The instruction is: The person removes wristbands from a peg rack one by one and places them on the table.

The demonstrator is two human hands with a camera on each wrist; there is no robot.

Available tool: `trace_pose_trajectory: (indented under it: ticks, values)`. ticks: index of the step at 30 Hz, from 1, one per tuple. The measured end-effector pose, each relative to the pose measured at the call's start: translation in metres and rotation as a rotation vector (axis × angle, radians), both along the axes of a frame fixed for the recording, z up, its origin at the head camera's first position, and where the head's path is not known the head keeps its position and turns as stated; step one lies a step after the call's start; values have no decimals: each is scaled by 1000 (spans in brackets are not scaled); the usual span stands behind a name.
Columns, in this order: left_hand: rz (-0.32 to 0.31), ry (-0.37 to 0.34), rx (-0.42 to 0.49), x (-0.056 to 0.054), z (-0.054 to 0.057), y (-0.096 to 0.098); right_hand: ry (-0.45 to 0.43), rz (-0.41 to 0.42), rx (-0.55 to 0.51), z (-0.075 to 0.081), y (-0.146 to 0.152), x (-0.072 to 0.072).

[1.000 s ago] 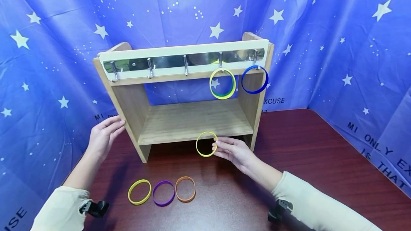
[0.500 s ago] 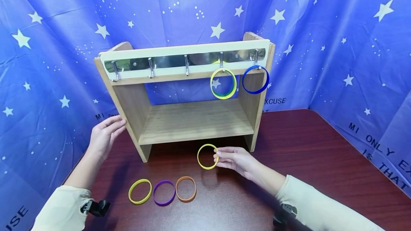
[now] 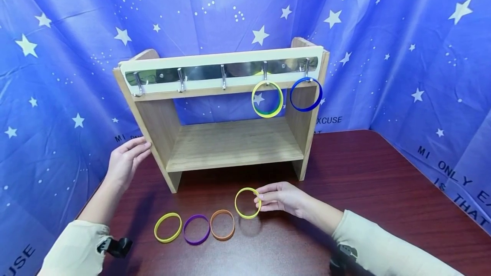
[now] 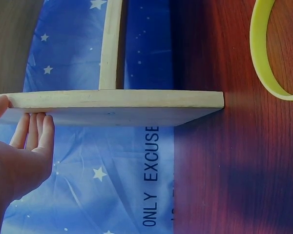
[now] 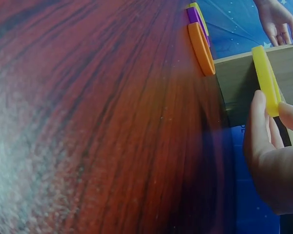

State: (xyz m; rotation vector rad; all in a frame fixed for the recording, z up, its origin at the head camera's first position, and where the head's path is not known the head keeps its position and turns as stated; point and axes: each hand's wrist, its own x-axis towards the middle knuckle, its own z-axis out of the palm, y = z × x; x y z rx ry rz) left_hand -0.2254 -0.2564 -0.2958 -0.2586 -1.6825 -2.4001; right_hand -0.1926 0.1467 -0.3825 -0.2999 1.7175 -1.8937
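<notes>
My right hand [image 3: 285,199] pinches a yellow silicone wristband [image 3: 245,217] between thumb and fingers, held upright just above the table in front of the rack. The right wrist view shows this band edge-on between thumb and fingers [image 5: 258,122]. With straight fingers [image 4: 46,131], my left hand [image 3: 123,167] touches the outer side of the wooden rack [image 3: 235,144], its thumb at the front edge. Left of the held band lie an orange wristband [image 3: 222,239], a purple wristband [image 3: 197,243] and another yellow wristband [image 3: 165,241] in a row.
A metal hook strip [image 3: 203,73] runs along the rack's top. A yellow wristband [image 3: 267,116], with green behind it, hangs on one hook; a blue wristband [image 3: 305,109] hangs on the rightmost. Blue star-printed cloth [image 3: 215,7] surrounds the dark red table [image 3: 345,173].
My right hand has brought the yellow wristband down and toward me, from before the lower shelf to low over the table. The left hand stays against the rack.
</notes>
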Motion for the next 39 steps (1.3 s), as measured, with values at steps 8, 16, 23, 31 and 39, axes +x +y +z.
trace_pose_trajectory:
  ticks: [8, 16, 23, 31, 39]
  values:
    - [5, -5, -11, 0, 1, 0, 21, 41, 71, -4, -1, 1]
    - [-1, 0, -4, 1, 1, 0, 32, 49, 118, -8, -2, 1]
    - [5, 5, -12, 2, 1, 2, 75, 51, 186, -15, -4, 3]
    - [-1, -1, -4, 1, -2, 2, 140, 51, 250, -18, -6, 7]
    - [-10, 19, 21, 0, -1, 1, 188, 73, 355, -5, -3, 1]
